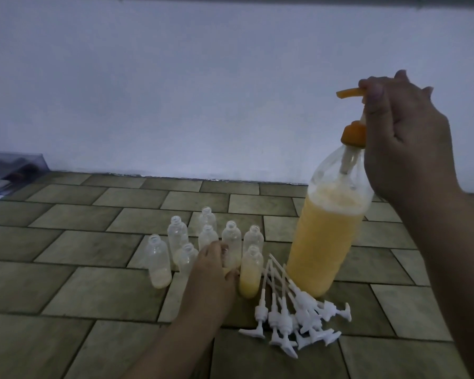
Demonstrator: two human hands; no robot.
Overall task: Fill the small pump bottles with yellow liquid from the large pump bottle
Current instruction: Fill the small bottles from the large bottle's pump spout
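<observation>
The large pump bottle, clear with yellow liquid about two thirds up, stands tilted on the tiled floor at right. Its orange pump head is raised, and my right hand grips it from the right, spout pointing left. Several small clear bottles without pumps stand in a cluster left of it. One small bottle is about half full of yellow; another at the far left holds a little. My left hand grips a small bottle in the cluster's front, mostly hiding it.
A pile of white pump tops with long dip tubes lies on the floor in front of the large bottle. A pale wall runs behind. A dark box-like object sits at the far left edge.
</observation>
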